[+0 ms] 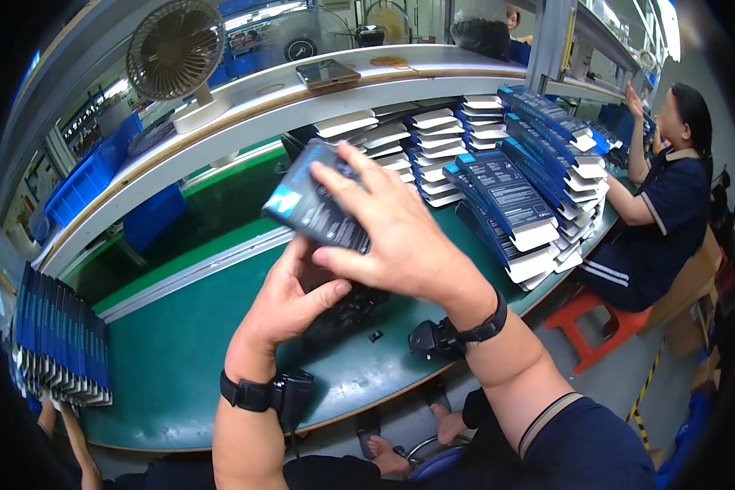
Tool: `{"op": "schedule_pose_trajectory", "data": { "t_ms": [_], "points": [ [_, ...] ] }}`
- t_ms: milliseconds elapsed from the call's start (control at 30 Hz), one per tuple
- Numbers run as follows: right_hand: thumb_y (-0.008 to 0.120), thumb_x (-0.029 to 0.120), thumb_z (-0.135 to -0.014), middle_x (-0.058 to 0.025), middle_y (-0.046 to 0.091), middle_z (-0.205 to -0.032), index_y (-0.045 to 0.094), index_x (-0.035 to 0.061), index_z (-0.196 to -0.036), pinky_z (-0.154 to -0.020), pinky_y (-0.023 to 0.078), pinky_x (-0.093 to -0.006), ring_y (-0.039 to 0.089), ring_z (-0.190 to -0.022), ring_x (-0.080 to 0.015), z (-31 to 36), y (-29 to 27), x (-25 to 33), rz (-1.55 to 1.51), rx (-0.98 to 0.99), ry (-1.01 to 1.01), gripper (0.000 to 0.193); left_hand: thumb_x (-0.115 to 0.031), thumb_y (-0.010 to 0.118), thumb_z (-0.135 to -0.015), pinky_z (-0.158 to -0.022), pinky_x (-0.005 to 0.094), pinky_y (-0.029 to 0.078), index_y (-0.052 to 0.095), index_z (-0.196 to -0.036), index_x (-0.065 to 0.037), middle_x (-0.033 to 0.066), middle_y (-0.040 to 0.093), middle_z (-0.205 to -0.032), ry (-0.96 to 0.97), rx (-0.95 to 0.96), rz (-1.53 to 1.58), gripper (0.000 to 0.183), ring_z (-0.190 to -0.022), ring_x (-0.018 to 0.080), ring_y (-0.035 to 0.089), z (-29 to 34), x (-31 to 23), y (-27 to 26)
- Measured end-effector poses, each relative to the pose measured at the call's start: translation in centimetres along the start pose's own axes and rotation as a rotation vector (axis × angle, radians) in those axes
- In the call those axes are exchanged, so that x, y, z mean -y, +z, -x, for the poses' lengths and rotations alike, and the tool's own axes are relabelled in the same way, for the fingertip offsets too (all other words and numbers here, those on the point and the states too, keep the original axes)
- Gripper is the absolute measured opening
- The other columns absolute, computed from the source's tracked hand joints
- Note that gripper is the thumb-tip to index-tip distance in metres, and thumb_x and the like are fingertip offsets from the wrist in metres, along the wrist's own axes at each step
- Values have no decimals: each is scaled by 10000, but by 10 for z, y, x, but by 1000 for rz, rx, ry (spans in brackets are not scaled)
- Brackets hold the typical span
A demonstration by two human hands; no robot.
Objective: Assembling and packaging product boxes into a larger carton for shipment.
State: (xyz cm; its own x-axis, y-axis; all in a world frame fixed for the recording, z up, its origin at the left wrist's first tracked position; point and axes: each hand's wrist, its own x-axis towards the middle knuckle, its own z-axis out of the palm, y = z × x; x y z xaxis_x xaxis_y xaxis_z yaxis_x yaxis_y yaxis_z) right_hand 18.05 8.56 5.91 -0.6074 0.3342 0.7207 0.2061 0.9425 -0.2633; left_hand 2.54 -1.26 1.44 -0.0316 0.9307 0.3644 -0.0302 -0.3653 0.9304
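Observation:
A flat dark carton point(301, 202) with a bright blue corner is held tilted above the green bench. My right hand point(400, 224) grips it, fingers laid across its printed face and thumb along its lower side. Below the carton, my left hand point(282, 302) is curled against its lower end, the thumb in sight and the other fingers mostly hidden behind it. Under my hands lie black items point(358, 309), partly covered and too unclear to name. A small black piece point(375, 336) sits nearby on the bench.
Stacked cartons with open white flaps point(506, 196) fill the back right; another row of cartons point(61, 339) stands at the far left. A shelf above carries a fan point(175, 53) and a phone point(327, 74). A co-worker point(670, 188) sits at right beside a red stool point(600, 322).

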Motion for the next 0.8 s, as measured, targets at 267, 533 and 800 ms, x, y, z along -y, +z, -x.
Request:
{"op": "schedule_pose_trajectory", "data": {
  "t_ms": [267, 533, 800],
  "points": [
    [712, 447, -724, -213, 385, -1438, 489, 141, -1360, -1006, 369, -517, 433, -1261, -373, 13, -78, -57, 585, 57, 367, 740, -36, 580, -908, -858, 291, 501, 597, -1116, -4, 65, 631, -1018, -53, -164, -434, 211, -964, 146, 613, -7, 13, -21],
    [698, 444, -778, -253, 445, -1380, 553, 103, -1294, -1030, 369, -471, 440, -1268, -385, 28, -97, -95, 686, 7, 432, 635, -30, 612, -877, -827, 280, 505, 645, -1070, -33, 66, 676, -965, -52, -150, -685, 195, -892, 139, 646, -8, 21, -22],
    [708, 282, -789, -187, 584, -1216, 611, 70, -1176, -965, 434, -425, 548, -1118, -356, 4, -11, -45, 196, 23, 75, 453, -53, 620, -867, -791, 298, 511, 654, -1055, -34, 97, 681, -965, 34, -212, -852, 192, -863, 181, 656, -4, 14, -25]
  ]
}}
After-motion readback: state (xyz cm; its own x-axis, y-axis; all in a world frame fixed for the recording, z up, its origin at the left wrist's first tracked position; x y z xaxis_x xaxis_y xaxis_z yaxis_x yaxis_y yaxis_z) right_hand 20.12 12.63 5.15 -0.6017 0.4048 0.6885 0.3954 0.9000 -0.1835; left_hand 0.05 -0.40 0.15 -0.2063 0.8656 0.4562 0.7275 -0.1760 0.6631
